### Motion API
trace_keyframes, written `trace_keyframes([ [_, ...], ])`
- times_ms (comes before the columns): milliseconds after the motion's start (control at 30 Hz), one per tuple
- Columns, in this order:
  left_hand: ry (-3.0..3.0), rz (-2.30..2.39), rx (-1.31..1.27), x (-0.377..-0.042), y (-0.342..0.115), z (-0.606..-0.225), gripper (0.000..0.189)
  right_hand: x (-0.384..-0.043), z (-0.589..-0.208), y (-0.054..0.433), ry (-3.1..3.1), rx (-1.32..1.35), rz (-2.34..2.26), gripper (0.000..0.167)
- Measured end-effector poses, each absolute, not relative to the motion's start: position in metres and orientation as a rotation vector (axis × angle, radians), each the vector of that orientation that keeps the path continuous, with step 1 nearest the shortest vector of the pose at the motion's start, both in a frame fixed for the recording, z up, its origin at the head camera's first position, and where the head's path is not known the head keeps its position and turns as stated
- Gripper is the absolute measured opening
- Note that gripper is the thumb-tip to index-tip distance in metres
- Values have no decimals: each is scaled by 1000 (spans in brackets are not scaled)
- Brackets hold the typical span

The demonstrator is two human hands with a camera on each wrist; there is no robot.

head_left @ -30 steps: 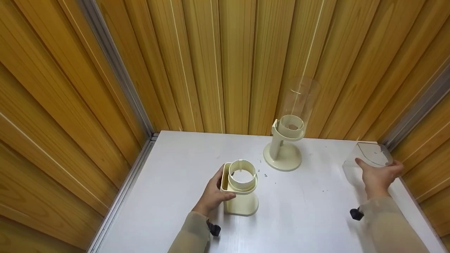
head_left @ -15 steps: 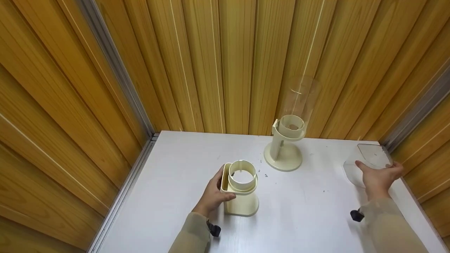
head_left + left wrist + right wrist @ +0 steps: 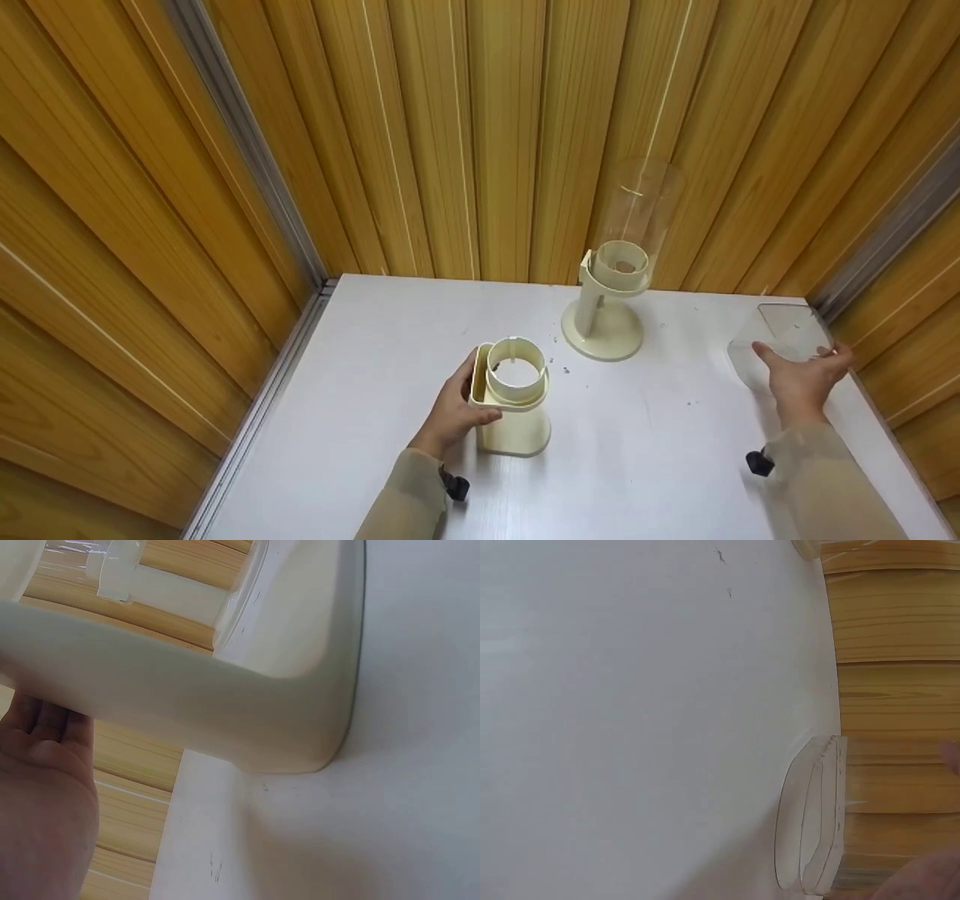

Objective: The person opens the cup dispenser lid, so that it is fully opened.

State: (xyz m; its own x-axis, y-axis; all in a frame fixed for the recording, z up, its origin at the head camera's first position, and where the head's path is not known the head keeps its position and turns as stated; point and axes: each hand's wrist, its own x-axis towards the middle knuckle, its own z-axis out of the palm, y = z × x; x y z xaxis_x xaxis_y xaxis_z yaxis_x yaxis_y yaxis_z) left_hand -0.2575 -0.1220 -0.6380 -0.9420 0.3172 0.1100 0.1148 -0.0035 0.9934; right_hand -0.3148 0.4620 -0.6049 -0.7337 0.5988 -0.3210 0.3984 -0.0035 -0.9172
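In the head view, my left hand (image 3: pixel 450 416) grips the upper part of a cream plastic stand (image 3: pixel 516 435), thumb at the front and fingers behind. The stand is upright, with a round collar on top and a flat foot. Its column and foot fill much of the left wrist view, with my left hand (image 3: pixel 49 802) beside the column. At the right, my right hand (image 3: pixel 802 382) spans a clear, straight-sided plastic container (image 3: pixel 784 322), thumb on one side and fingers on the other. Its transparent walls (image 3: pixel 786 832) show at the lower right of the right wrist view.
A second cream stand (image 3: pixel 609 334) with a round foot stands near the back edge, a tall clear tube (image 3: pixel 641 206) rising from its collar. Small dark specks (image 3: pixel 566 370) lie on the white table (image 3: pixel 360 360). Wood-look walls (image 3: pixel 465 135) enclose the back and sides.
My right hand and the clear container have shifted very slightly to the left. My left hand keeps its grip on the stand, which stays in place.
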Motion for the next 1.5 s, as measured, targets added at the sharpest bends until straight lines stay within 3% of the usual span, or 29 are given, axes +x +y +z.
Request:
trace_keyframes([
  [167,2116,2052,459,-256,-122,-636,132,-306,-603,443,-2149,-940,1540,145],
  [367,2140,2043,479,-254,-124,-630,132,-311,-597,404,-2014,-383,1130,121],
  [500,2184,2041,464,-256,-124,-626,129,-317,-584,386,-2010,-209,1135,113],
  [900,2222,2005,497,-267,-136,-619,126,-320,-568,359,-2160,-171,1341,113],
  [1233,2237,1944,599,-270,-144,-602,147,-318,-555,357,-2214,-174,1417,114],
  [1500,2362,1980,677,-283,-154,-562,153,-322,-534,352,-2188,-98,1516,109],
])
